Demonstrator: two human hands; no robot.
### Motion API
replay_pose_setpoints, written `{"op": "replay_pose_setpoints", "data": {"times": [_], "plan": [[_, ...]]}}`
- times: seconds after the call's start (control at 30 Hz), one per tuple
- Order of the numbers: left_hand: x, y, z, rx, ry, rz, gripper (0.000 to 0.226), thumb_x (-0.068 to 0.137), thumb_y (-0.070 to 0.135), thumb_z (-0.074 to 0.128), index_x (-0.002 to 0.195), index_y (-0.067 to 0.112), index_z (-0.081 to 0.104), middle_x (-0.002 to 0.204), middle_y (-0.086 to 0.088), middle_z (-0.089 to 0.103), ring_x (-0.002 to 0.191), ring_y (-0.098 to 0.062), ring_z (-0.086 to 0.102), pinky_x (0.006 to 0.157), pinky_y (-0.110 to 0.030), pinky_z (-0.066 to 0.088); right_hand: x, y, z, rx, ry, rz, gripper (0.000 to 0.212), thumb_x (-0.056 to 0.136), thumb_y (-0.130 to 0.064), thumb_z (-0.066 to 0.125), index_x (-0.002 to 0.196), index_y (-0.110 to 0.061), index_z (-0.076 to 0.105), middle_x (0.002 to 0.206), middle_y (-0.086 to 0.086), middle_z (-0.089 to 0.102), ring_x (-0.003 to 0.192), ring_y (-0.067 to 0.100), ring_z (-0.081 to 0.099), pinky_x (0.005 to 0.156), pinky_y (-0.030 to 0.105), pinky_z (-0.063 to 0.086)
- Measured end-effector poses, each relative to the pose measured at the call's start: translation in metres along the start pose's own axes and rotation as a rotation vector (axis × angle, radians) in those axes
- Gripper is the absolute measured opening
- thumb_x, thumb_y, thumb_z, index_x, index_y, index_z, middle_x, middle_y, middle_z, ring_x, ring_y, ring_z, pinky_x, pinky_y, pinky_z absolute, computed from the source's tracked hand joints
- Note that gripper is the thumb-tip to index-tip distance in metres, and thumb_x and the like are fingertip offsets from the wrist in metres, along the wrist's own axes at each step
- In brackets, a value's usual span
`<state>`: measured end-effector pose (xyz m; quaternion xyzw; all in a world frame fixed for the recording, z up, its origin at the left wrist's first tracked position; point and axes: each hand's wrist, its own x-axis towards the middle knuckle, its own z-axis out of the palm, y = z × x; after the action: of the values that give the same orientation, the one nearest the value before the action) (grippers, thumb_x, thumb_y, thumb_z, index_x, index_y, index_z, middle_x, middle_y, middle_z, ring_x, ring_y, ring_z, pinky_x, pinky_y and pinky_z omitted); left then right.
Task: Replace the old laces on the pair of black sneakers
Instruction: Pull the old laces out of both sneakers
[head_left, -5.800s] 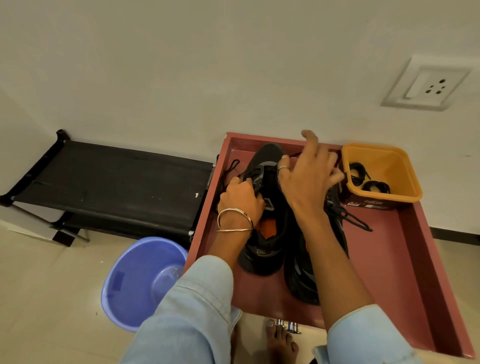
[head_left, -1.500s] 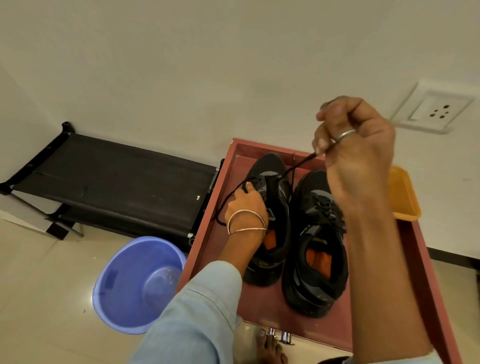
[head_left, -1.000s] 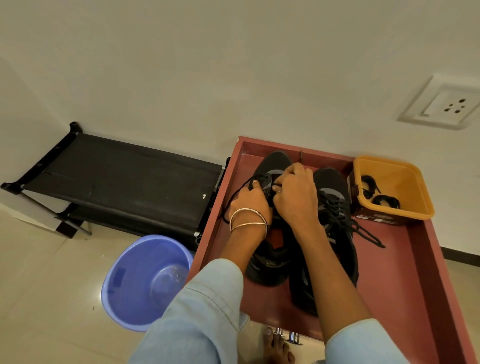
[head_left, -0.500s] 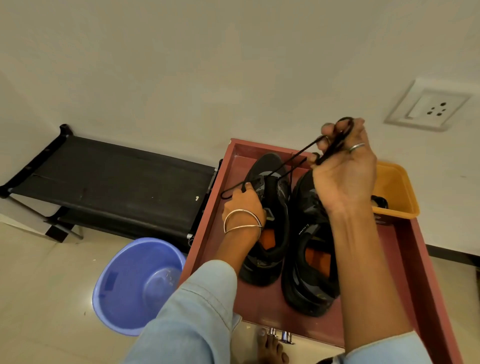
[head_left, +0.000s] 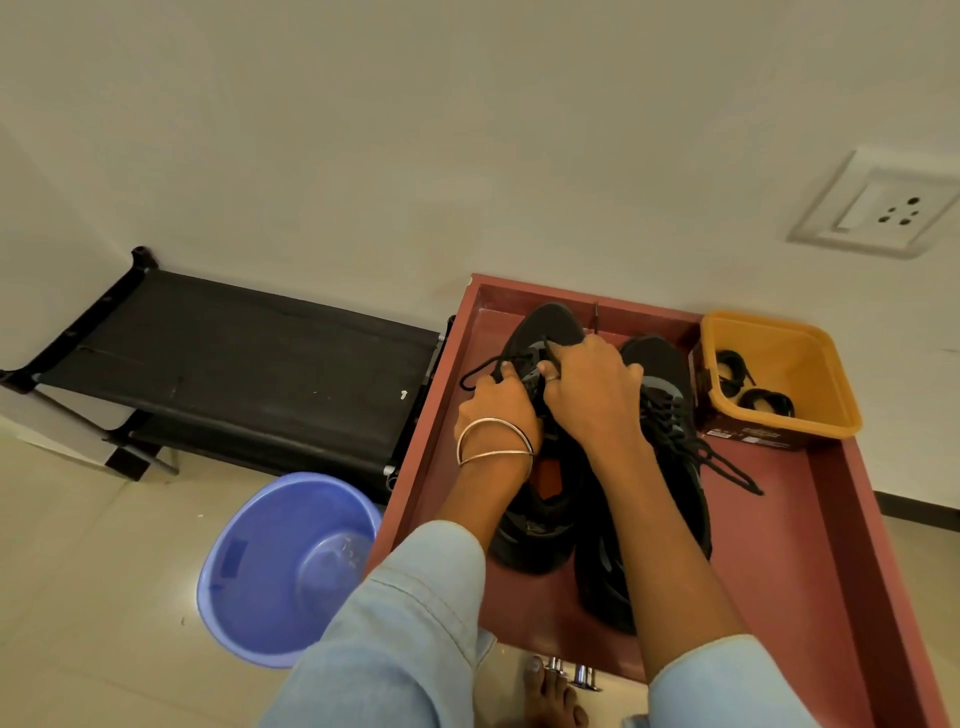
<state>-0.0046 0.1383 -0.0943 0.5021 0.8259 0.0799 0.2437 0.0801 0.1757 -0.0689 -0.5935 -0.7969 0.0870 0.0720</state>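
I log both hands on the left sneaker (head_left: 540, 499) on the red surface (head_left: 779, 519): left hand (head_left: 501, 402) and right hand (head_left: 592, 387) pinch its old lace (head_left: 480, 366), right forearm hiding much of the right sneaker (head_left: 670, 410), yellow tub (head_left: 810, 410) beside, purple bucket (head_left: 280, 571) below left.

We find bare tabletop (head_left: 789, 545) right of the sneakers (head_left: 670, 415); the yellow tub (head_left: 826, 415) blocks the far corner.
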Motion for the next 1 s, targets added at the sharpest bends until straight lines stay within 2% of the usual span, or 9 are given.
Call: {"op": "replay_pose_setpoints", "data": {"times": [0.1, 0.33, 0.5, 0.63, 0.7, 0.77, 0.8, 0.93, 1.0], "plan": [[0.002, 0.000, 0.000, 0.015, -0.014, 0.004, 0.068, 0.093, 0.023, 0.056, 0.150, 0.015, 0.018, 0.137, -0.018, 0.042, 0.122, -0.037, 0.047, 0.092, -0.044, 0.046, 0.001, -0.004, 0.000, -0.023, 0.040, 0.062, 0.025, 0.096, -0.031, 0.051, 0.102, -0.013, 0.066, 0.112, 0.007, 0.056, 0.107, 0.027, 0.052, 0.093, 0.049, 0.033], [0.001, 0.000, 0.000, 0.026, 0.008, 0.009, 0.066, 0.093, 0.024, 0.054, 0.149, 0.015, 0.020, 0.133, -0.018, 0.044, 0.119, -0.038, 0.049, 0.088, -0.044, 0.047, 0.006, 0.001, 0.004, 0.123, -0.046, 0.141, 0.010, 0.087, -0.019, 0.054, 0.088, -0.013, 0.062, 0.100, 0.003, 0.050, 0.104, 0.028, 0.051, 0.090, 0.048, 0.031], [0.000, 0.000, 0.000, -0.004, 0.009, 0.009, 0.068, 0.091, 0.024, 0.057, 0.148, 0.015, 0.022, 0.132, -0.017, 0.045, 0.118, -0.037, 0.049, 0.089, -0.044, 0.047, 0.011, 0.004, 0.012, 0.312, -0.022, 0.185, 0.013, 0.086, -0.020, 0.057, 0.081, -0.019, 0.068, 0.097, 0.004, 0.063, 0.102, 0.027, 0.054, 0.087, 0.048, 0.030], [-0.003, 0.000, 0.000, -0.008, 0.028, 0.009, 0.069, 0.090, 0.025, 0.059, 0.148, 0.016, 0.023, 0.131, -0.015, 0.046, 0.117, -0.036, 0.051, 0.090, -0.043, 0.047, 0.007, 0.009, -0.003, 0.914, 0.090, 0.395, 0.020, 0.083, -0.016, 0.063, 0.066, -0.019, 0.071, 0.079, -0.004, 0.069, 0.088, 0.018, 0.062, 0.092, 0.049, 0.041], [-0.005, 0.001, -0.001, -0.008, 0.025, 0.007, 0.071, 0.090, 0.026, 0.060, 0.149, 0.016, 0.022, 0.131, -0.014, 0.046, 0.117, -0.036, 0.052, 0.091, -0.043, 0.047, 0.007, 0.013, -0.014, 1.226, 0.120, 0.476, 0.014, 0.081, -0.010, 0.065, 0.070, -0.013, 0.072, 0.076, 0.004, 0.071, 0.075, 0.020, 0.067, 0.078, 0.043, 0.054], [-0.007, 0.001, -0.002, -0.008, 0.026, 0.000, 0.071, 0.090, 0.026, 0.060, 0.150, 0.017, 0.022, 0.130, -0.014, 0.046, 0.116, -0.036, 0.052, 0.090, -0.042, 0.048, 0.007, 0.017, -0.029, 1.499, 0.099, 0.484, 0.009, 0.084, -0.005, 0.061, 0.081, -0.004, 0.070, 0.072, 0.006, 0.067, 0.062, 0.015, 0.061, 0.058, 0.029, 0.050], [-0.007, 0.001, -0.003, -0.015, 0.031, -0.001, 0.071, 0.090, 0.026, 0.060, 0.149, 0.017, 0.023, 0.130, -0.014, 0.046, 0.116, -0.037, 0.052, 0.091, -0.043, 0.048, 0.008, 0.020, -0.040, 1.629, 0.110, 0.471, 0.011, 0.085, -0.003, 0.059, 0.083, -0.005, 0.069, 0.071, 0.003, 0.064, 0.061, 0.012, 0.057, 0.055, 0.026, 0.046], [-0.008, 0.002, -0.003, -0.018, 0.026, -0.002, 0.071, 0.090, 0.028, 0.060, 0.149, 0.017, 0.023, 0.131, -0.014, 0.046, 0.117, -0.036, 0.052, 0.091, -0.042, 0.048, 0.009, 0.036, -0.073, 1.945, 0.285, 0.294, 0.026, 0.088, 0.000, 0.047, 0.071, -0.013, 0.061, 0.070, 0.000, 0.060, 0.067, 0.010, 0.055, 0.060, 0.022, 0.039], [-0.008, 0.003, -0.003, -0.009, 0.018, 0.002, 0.073, 0.090, 0.028, 0.060, 0.150, 0.018, 0.021, 0.131, -0.014, 0.046, 0.116, -0.036, 0.052, 0.090, -0.042, 0.048, 0.007, 0.036, -0.068, 2.142, 0.171, 0.244, 0.021, 0.094, -0.006, 0.044, 0.079, -0.010, 0.058, 0.077, 0.006, 0.061, 0.084, 0.022, 0.063, 0.073, 0.028, 0.047]]}}
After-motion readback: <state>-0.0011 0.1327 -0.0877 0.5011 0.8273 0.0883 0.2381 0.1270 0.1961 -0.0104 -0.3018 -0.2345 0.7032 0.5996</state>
